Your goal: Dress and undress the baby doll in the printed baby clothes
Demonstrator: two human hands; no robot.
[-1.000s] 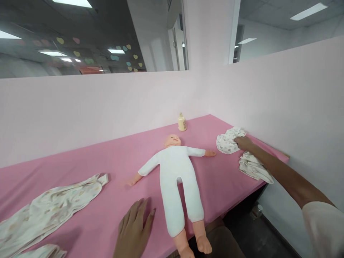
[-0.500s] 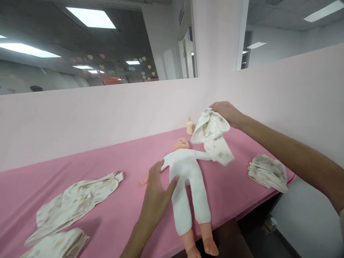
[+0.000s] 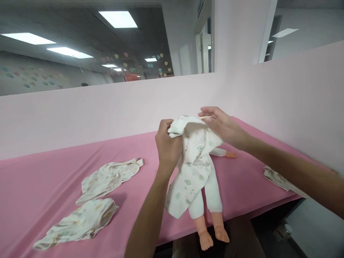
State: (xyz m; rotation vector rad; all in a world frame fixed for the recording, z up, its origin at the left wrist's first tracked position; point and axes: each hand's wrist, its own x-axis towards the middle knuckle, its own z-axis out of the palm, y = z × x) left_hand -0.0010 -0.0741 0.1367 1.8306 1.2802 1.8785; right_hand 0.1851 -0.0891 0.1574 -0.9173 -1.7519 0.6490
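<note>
A white printed baby garment hangs in the air above a baby doll that lies on its back on the pink table. My left hand is closed on the garment's upper left edge. My right hand pinches its upper right edge, fingers partly stretched. The garment hides the doll's head and chest. The doll's white legs and bare feet stick out over the table's front edge, and one of its hands shows at the right.
Two more printed garments lie on the table at the left. A folded cloth sits at the right edge. Pink partition walls close off the back and right side.
My right hand carried the garment from the table's right end to above the doll. My left hand rose from the table and took hold of its other edge. The camera view shifted right.
</note>
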